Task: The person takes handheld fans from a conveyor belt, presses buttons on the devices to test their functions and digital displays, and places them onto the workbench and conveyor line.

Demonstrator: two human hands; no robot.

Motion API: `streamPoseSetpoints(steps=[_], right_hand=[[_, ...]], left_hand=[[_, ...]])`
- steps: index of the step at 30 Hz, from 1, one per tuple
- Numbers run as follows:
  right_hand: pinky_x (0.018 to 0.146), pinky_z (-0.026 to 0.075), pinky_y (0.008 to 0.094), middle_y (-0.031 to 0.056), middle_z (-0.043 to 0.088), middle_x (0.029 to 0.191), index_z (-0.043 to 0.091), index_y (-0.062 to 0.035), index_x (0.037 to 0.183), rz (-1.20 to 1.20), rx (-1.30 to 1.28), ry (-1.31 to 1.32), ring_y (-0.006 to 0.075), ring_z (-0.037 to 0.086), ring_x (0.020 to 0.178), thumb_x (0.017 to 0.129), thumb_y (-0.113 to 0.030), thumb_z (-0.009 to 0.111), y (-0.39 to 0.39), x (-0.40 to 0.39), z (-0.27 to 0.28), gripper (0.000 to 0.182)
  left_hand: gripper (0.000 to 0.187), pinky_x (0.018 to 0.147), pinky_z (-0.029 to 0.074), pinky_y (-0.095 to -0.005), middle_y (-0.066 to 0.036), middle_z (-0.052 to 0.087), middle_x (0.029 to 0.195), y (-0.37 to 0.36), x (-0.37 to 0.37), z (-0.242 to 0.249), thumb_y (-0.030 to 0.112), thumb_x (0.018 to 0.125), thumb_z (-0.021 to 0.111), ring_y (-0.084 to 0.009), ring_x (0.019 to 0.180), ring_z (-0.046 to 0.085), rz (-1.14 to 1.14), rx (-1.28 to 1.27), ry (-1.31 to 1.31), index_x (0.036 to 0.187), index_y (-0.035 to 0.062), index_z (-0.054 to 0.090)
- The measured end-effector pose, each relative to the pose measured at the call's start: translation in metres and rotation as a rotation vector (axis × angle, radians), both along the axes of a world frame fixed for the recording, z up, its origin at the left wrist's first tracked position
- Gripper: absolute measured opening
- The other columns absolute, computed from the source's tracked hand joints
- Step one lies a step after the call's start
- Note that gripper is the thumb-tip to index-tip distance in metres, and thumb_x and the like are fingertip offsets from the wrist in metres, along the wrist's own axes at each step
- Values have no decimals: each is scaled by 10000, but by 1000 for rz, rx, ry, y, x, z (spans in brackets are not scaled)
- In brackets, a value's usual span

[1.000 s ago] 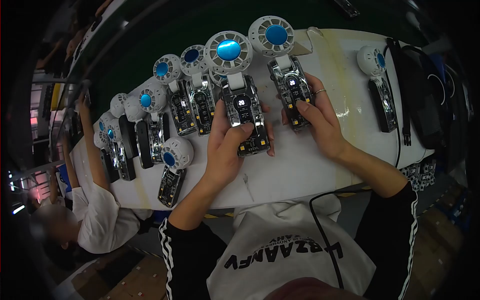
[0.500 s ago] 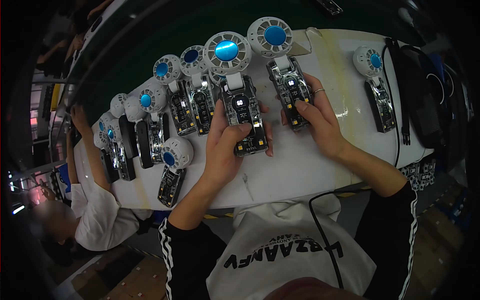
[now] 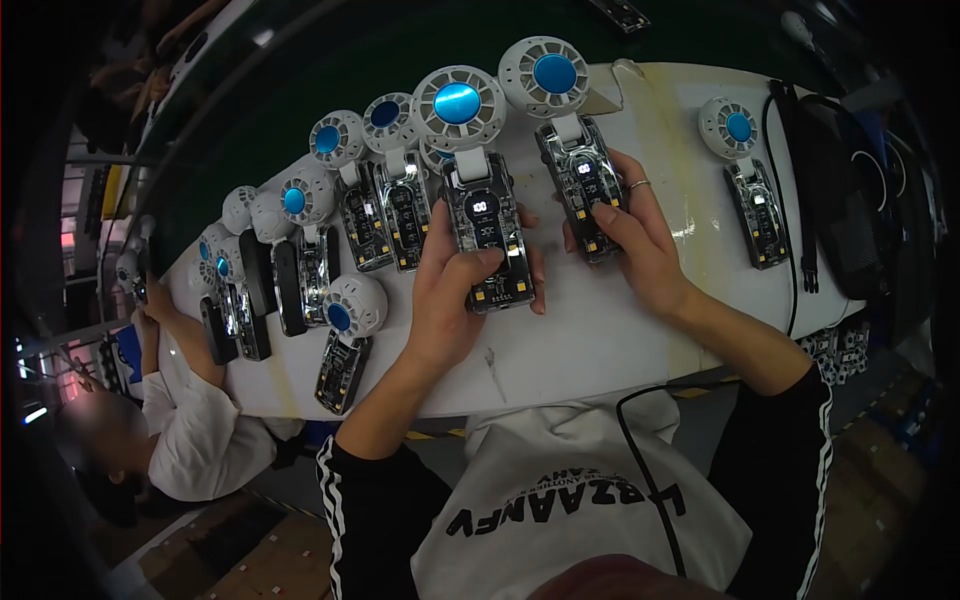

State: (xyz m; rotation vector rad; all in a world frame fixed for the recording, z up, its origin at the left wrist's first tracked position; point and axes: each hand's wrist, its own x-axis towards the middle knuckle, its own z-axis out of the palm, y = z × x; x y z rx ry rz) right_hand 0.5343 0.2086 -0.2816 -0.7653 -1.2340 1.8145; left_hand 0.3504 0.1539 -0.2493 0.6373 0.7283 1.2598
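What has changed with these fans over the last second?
The displays on the left fan and right fan went from 20 to 100. The lone fan at the right shifted left and turned its front more into view. A dark device at the top edge moved left. The left hand and right hand kept their holds.

We are viewing a dim scene through a wide lens, which is bowing the white table (image 3: 560, 350) and fading the corners to black. Glare is showing along the yellow strip (image 3: 672, 130); the central blue disc (image 3: 458, 103) is reflecting a highlight. Two displays (image 3: 480, 207) are glowing white (we are reading them easily). A lamp (image 3: 35, 415) is shining far left, where the background is softening.
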Motion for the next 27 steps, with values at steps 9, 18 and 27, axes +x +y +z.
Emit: streamPoseSetpoints(steps=[9,18,27], right_hand=[[803,437,325,165,488,1152,129,-39,1380,-16,-3,3,188,549,855,790,-96,408,0,0,-2,655],[804,445,336,169,491,1144,122,-31,1373,26,20,8,204,557,862,771,-100,412,1,3,0,671],[799,450,343,199,478,1166,117,-25,1367,0,152,36,224,562,854,764,-125,442,-1,4,9,692]], left_hand=[[574,593,543,-413,-184,470,1120,0,0,-2,-17,706,426,-290,827,594,4,12,0,1252,47,260],[576,562,534,-395,-180,475,1107,-2,1,-1,28,707,454,-278,819,585,17,37,36,1256,42,280],[563,530,519,-379,-170,468,1074,-3,3,0,91,709,503,-265,780,572,33,153,72,1230,31,297]])
